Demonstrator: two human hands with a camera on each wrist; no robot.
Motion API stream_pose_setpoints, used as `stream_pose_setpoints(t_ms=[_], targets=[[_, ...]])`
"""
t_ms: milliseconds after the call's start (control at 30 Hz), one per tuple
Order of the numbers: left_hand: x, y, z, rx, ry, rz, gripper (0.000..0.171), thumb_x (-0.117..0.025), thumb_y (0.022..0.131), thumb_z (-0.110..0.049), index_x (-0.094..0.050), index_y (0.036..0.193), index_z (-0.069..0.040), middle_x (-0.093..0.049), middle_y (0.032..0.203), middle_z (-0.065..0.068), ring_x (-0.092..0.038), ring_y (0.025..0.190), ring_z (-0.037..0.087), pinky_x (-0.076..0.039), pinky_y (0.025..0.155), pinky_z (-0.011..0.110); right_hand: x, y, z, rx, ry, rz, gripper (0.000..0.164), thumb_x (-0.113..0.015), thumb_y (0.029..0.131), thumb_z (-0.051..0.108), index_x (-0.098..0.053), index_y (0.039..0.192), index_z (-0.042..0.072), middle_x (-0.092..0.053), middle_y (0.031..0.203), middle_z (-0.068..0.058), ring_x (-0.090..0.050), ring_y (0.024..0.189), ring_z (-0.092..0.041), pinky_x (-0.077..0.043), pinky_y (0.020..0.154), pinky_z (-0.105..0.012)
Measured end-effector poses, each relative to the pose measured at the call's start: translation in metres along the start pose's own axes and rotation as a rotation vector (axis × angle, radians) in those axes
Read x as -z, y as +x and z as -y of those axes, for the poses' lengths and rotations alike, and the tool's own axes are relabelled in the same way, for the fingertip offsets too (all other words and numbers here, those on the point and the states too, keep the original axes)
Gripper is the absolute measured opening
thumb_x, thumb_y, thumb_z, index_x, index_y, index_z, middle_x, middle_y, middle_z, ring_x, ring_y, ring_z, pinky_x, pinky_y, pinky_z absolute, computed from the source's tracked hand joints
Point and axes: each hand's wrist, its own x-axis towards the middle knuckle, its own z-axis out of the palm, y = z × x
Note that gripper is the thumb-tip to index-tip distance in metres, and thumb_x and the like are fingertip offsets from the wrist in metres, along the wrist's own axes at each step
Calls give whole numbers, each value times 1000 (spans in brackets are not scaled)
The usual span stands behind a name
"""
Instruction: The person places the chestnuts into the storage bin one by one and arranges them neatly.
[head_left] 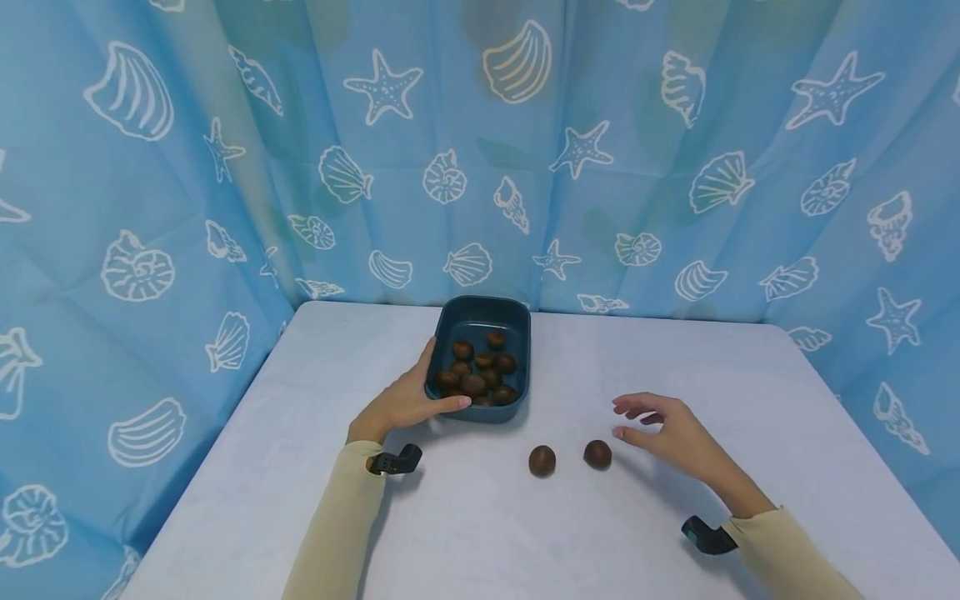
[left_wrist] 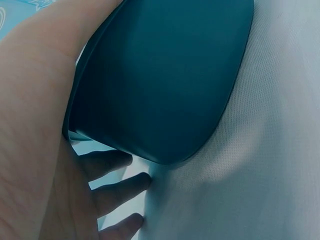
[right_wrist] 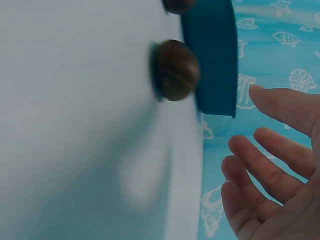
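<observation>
My left hand [head_left: 408, 400] holds the near left corner of a dark teal rectangular box [head_left: 525, 342], thumb along the near rim and fingers at its left side. In the left wrist view the box wall [left_wrist: 165, 75] fills the middle, and three fingers [left_wrist: 122, 192] stretch out past its edge. Several brown chestnuts [head_left: 472, 385] lie inside the box. Two more sit on the table, one chestnut [head_left: 542, 461] nearer the box and another chestnut [head_left: 597, 454] to its right. Just above and right of that one, my right hand [head_left: 667, 429] hovers with loosely bent fingers, holding nothing.
A white cloth covers the table [head_left: 465, 533]. Behind and beside it hangs a blue curtain [head_left: 480, 150] printed with white shells and starfish. Black straps with small devices sit on the left wrist [head_left: 393, 461] and right wrist [head_left: 708, 536].
</observation>
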Motion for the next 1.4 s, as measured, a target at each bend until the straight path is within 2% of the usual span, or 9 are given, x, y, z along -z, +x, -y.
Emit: stream_pose_setpoints(t_ms=[167, 300, 400, 567, 800, 933, 1200, 1300, 1400], targets=[[0, -1, -2, -13, -22, -5, 117, -79, 87, -51, 8, 165, -41, -22, 174, 3, -33, 157, 33, -32, 119, 69, -6, -12, -4, 31, 45, 36, 45, -81, 91, 25, -69, 129, 6, -75, 120, -9, -68, 107, -29, -58, 90, -33], [0, -2, -1, -27, -47, -8, 117, -80, 87, -49, 8, 163, -48, -25, 172, 2, -35, 155, 32, -34, 118, 69, -11, -17, -5, 30, 67, 68, 48, -83, 89, 29, -69, 129, 8, -74, 122, -7, -68, 107, -25, -58, 90, -32], [-1, -2, 0, -21, -48, -8, 118, -81, 85, -53, 6, 164, -45, -26, 172, 1, -36, 155, 31, -34, 118, 69, -15, -19, -8, 28, 79, 86, 49, -85, 86, 32, -70, 128, 10, -74, 122, -6, -67, 106, -21, -58, 89, -30], [-2, -1, 2, -11, -28, -2, 119, -79, 86, -55, 6, 166, -36, -20, 174, 2, -31, 158, 31, -32, 120, 68, -20, -21, -10, 43, 76, 112, 51, -88, 83, 30, -71, 126, 9, -75, 121, -5, -67, 104, -19, -58, 88, -30], [1, -3, -1, -5, -37, -1, 117, -80, 85, -55, 9, 162, -49, -23, 173, 0, -33, 156, 31, -33, 119, 69, -23, -17, -5, 13, 63, 135, 50, -90, 80, 28, -72, 123, 10, -75, 119, -3, -66, 104, -20, -58, 89, -31], [2, -2, -2, -2, -24, -1, 117, -79, 85, -57, 9, 161, -50, -23, 174, 0, -34, 156, 31, -33, 119, 69, -25, -14, -1, -9, 45, 141, 49, -91, 78, 26, -73, 121, 10, -75, 117, -2, -65, 103, -20, -58, 88, -30], [2, -1, -1, 5, -27, 5, 118, -79, 86, -54, 7, 165, -41, -24, 173, 3, -33, 156, 32, -33, 120, 68, -28, -10, 2, -18, 8, 162, 46, -91, 78, 29, -75, 117, 12, -74, 110, 2, -64, 99, -15, -57, 85, -27], [3, -1, -2, 21, -16, 8, 123, -78, 83, -62, 7, 167, -35, -22, 174, 4, -31, 157, 33, -33, 120, 67, -29, -9, 3, -16, -3, 169, 45, -91, 78, 29, -75, 116, 12, -74, 109, 3, -64, 97, -14, -57, 84, -26], [3, -2, -1, 29, -9, 11, 125, -77, 81, -67, 7, 167, -35, -21, 174, 4, -30, 158, 33, -33, 120, 66, -31, -8, 4, -7, -14, 170, 43, -91, 79, 27, -75, 115, 11, -74, 108, 3, -64, 97, -13, -57, 83, -26]])
